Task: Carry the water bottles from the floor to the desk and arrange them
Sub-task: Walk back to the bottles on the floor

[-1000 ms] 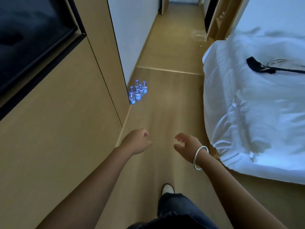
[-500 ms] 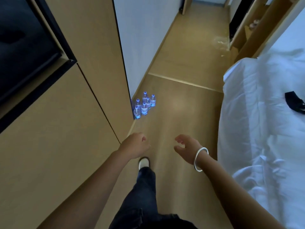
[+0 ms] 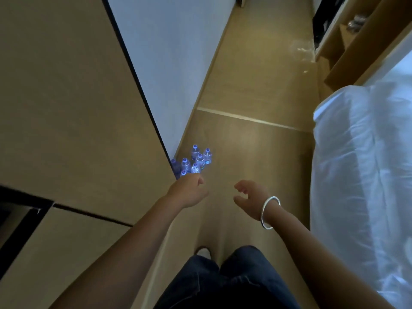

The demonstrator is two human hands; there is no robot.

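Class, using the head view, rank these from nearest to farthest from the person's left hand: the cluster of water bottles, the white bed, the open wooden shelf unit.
1. Water bottles: on the floor just beyond the left hand, by the wall corner.
2. White bed: across the floor, on the right.
3. Wooden shelf unit: far end, upper right.

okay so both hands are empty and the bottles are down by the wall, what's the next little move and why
Probably bend and lower both hands onto the nearest bottles. The left hand and right hand are open and empty, and the water bottles stand clustered on the floor just ahead.
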